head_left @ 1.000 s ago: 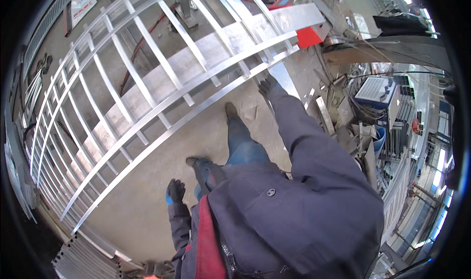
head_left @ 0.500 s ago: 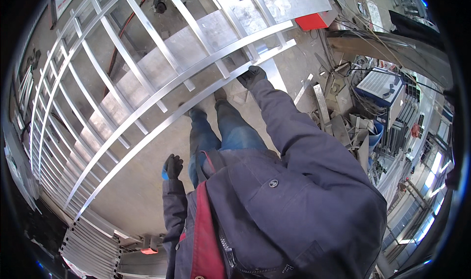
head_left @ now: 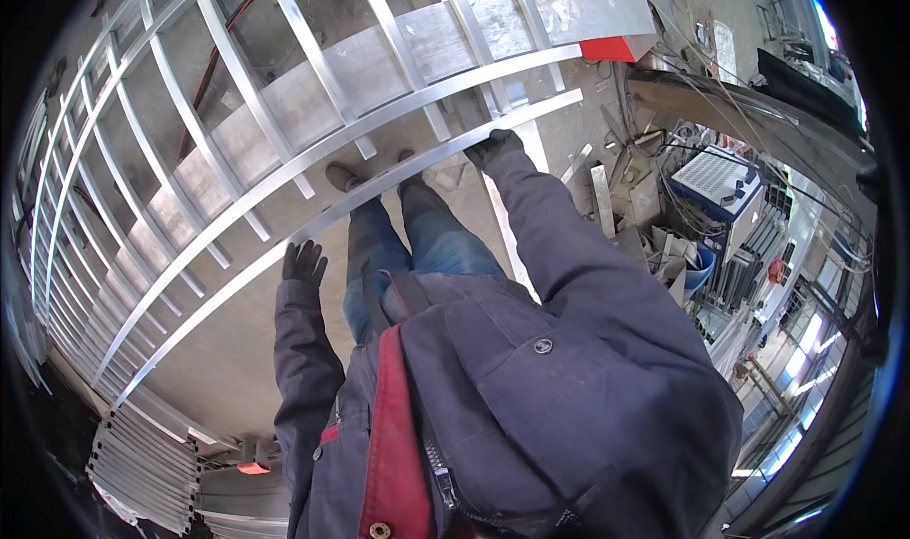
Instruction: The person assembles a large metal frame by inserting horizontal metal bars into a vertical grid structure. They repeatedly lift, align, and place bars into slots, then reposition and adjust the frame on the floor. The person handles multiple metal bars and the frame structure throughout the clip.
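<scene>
A long, silver metal bar (head_left: 353, 200) runs across in front of me, from the lower left to the upper right. My right hand (head_left: 495, 150), in a dark glove, is closed on this bar near its right end. Also in a dark glove, my left hand (head_left: 304, 263) lies at the bar's near edge with its fingers stretched out and apart; whether it touches the bar I cannot tell. Just beyond lies a silver metal railing frame (head_left: 309, 152), with many crossbars whose ends stick out toward the bar.
A wide flat metal plate (head_left: 294, 108) lies beneath the frame, and a red support (head_left: 611, 49) stands at its far right end. To my right are metal offcuts (head_left: 654, 245), a blue bucket (head_left: 700, 269) and a white-topped machine (head_left: 718, 177). Stacked slatted panels (head_left: 142, 463) are at lower left.
My left hand has moved forward and left, up to the bar, and its fingers have spread. My right hand stays on the bar. The whole view has shifted slightly.
</scene>
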{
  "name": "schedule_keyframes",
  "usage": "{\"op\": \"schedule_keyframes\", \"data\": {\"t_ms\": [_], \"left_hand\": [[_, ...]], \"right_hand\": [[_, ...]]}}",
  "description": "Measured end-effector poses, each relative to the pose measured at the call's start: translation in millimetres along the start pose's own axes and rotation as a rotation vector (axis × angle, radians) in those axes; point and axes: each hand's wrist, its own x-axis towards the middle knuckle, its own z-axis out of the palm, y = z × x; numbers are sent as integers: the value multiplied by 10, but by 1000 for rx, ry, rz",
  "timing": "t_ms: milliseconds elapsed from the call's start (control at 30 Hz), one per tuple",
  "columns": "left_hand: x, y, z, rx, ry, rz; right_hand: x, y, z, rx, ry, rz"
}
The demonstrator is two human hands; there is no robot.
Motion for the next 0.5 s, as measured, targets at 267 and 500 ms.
{"op": "schedule_keyframes", "data": {"t_ms": [267, 500], "left_hand": [[124, -32, 271, -266, 59, -6], [13, 26, 270, -649, 7, 204]], "right_hand": [[110, -183, -263, 20, -183, 123], [-119, -272, -211, -44, -163, 55]]}}
